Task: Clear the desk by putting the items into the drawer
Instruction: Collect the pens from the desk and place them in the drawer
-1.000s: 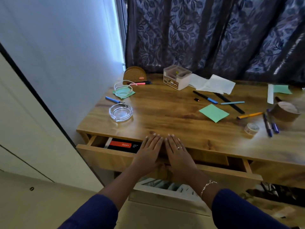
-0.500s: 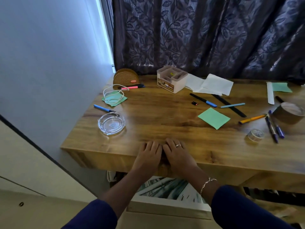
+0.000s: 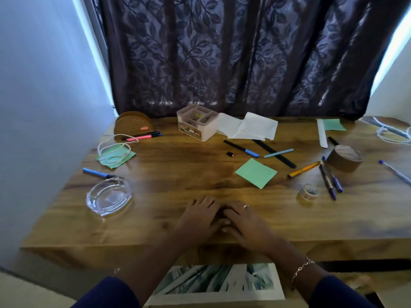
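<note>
**A:** ok so where are the hands?

**B:** both are at the near edge of the desk (image 3: 169, 170), about dead centre. The left hand (image 3: 200, 216) and right hand (image 3: 246, 223) sit side by side and touch each other, fingers loosely bent down onto the wood. Neither has hold of anything.

**A:** and the stuff that needs clearing?

**B:** all of it is out past the fingers, none of it touching them. The closest is the green sticky note (image 3: 255, 173), further back and a bit right of the right hand. The glass ashtray (image 3: 109, 196) is off to the left of the left hand, with a blue pen (image 3: 100, 174) just behind it. The clear tape roll (image 3: 308, 192) is to the right, with two purple pens (image 3: 327, 182) and an orange pen (image 3: 304, 169) near it. The brown tape roll (image 3: 344, 157) is beyond those. The white papers (image 3: 249, 128) and the little organizer box (image 3: 196, 122) are up at the far edge by the curtain (image 3: 222, 63).

**A:** drawer?

**B:** honestly can't make it out. The wrists cover the middle of the desk's near face and the rest is in shadow. The fingertips are tucked in where the hands meet, so I can't see exactly how they lie. Another pen (image 3: 395, 172) and a white cord (image 3: 393, 132) are cut off at the right edge.
</note>
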